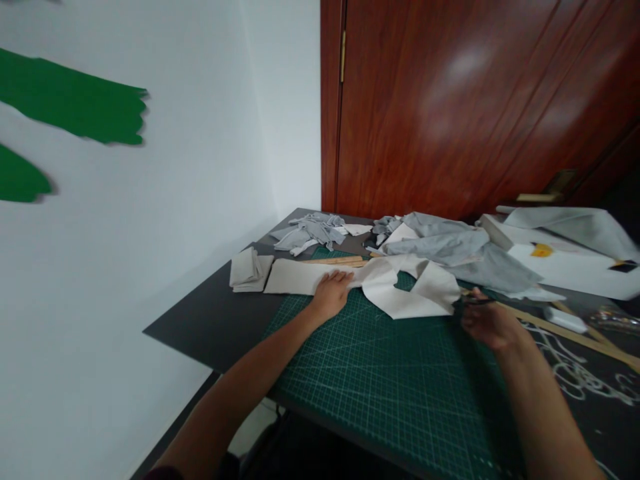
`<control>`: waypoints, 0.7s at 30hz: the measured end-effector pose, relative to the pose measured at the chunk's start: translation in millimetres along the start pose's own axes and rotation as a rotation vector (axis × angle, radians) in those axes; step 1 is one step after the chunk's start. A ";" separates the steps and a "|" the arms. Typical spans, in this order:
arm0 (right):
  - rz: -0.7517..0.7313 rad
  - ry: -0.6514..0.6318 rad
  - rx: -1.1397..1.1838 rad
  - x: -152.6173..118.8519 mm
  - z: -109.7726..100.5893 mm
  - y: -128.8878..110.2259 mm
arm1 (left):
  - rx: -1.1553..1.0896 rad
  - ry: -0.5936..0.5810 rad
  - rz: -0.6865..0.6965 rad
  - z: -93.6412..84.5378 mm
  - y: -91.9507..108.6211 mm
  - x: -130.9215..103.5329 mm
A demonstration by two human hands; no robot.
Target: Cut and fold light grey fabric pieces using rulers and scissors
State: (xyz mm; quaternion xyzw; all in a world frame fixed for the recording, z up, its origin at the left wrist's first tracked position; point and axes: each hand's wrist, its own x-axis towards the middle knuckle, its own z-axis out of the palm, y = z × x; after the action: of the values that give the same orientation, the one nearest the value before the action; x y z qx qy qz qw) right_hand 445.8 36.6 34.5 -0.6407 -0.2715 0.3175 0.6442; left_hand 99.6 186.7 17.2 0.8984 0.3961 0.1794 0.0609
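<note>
A long strip of off-white fabric (293, 277) lies over the back of the green cutting mat (385, 367), its right part curled into a loop. My left hand (333, 293) rests flat on the strip with its fingers spread. At the loop's right end is my right hand (485, 323), its fingers closed around dark scissors (477, 301), partly blurred. A folded stack of similar fabric (249, 270) sits just left of the strip.
Grey scraps (313, 233) are heaped at the back. Behind the loop lies crumpled grey cloth (440, 243), beside a white box (575, 263). Wooden rulers (565, 331), a white block (565, 319) and white cord (575, 380) lie at the right.
</note>
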 end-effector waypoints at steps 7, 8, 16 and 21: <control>0.068 -0.257 0.432 -34.6 30.2 -28.4 | -0.024 0.012 -0.072 7.9 -8.0 4.5; 0.032 -0.242 0.467 -39.8 37.8 -29.4 | -0.027 0.018 -0.077 9.0 -9.4 5.1; 0.077 -0.521 0.429 -101.8 96.3 -25.9 | -0.173 0.336 -0.059 15.8 -20.1 8.1; 0.263 -0.925 0.400 -129.4 114.1 -11.7 | -0.237 0.428 -0.112 19.5 -31.2 14.1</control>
State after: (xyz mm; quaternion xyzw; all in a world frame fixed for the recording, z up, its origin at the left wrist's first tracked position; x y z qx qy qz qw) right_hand 275.9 13.4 57.2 -0.3264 -0.3791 0.6914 0.5213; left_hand 94.0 218.9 -4.9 0.8032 0.4254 0.4072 0.0903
